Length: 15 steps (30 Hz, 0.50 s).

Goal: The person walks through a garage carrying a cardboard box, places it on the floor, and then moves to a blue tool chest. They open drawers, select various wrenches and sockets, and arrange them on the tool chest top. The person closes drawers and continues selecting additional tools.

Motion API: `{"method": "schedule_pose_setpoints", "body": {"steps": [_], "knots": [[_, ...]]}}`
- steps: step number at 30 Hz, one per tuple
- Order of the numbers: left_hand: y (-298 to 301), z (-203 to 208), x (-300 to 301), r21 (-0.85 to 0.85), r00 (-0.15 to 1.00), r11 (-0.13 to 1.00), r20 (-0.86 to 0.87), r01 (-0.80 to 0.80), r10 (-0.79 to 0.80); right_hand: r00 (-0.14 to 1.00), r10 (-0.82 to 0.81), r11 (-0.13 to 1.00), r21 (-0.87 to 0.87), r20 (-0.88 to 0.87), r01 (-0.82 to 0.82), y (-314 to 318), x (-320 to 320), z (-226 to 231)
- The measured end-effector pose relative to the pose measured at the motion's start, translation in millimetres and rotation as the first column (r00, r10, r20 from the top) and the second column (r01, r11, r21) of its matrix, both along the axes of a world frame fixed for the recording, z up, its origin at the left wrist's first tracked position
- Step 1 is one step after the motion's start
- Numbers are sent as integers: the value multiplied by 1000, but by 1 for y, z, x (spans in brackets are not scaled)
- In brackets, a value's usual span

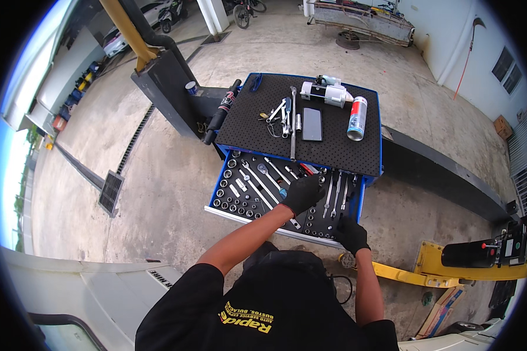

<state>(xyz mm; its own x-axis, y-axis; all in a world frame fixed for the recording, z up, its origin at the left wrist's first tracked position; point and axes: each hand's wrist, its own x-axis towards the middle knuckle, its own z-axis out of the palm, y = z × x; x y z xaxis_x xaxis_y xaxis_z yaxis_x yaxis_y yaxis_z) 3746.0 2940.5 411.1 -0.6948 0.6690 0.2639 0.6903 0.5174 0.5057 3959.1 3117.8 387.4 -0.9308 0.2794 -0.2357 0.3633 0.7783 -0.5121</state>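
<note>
A wide tool drawer [215, 209] is pulled out of a blue tool cabinet [240, 147]. It holds sockets [220, 192], a ratchet [262, 169], long bars and several wrenches [335, 199] in black foam. My left hand [303, 195], in a black glove, reaches over the middle of the drawer, its fingers bunched beside the tools. What they pinch, if anything, is hidden against the dark foam. At the drawer's right front corner is my right hand [352, 235], also gloved in black. Its fingers point inward near small sockets, too dark to make out.
On the cabinet's black top lie a phone [312, 124], a long bar [293, 128], loose wrenches [286, 117], a starter motor [325, 92] and a spray can [357, 119]. A lift post [164, 88] stands left; a dark lift arm [445, 172] and yellow lift parts [401, 274] are at right.
</note>
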Motion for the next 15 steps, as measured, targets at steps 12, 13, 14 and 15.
{"method": "schedule_pose_setpoints", "body": {"steps": [12,13,14,15], "knots": [[-33,17,-276,31,894,893,33,-449,448,997,-60,998,26,44,59,-7,-8,2],[-30,9,-290,10,904,904,9,-428,428,998,-65,997,34,18,64,-8,-8,2],[-27,1,-301,111,884,886,-87,-450,460,997,-72,996,44,-6,72,-10,-7,1],[-27,-7,-306,236,843,859,-199,-454,500,996,-94,995,41,-2,94,-13,-7,1]]}}
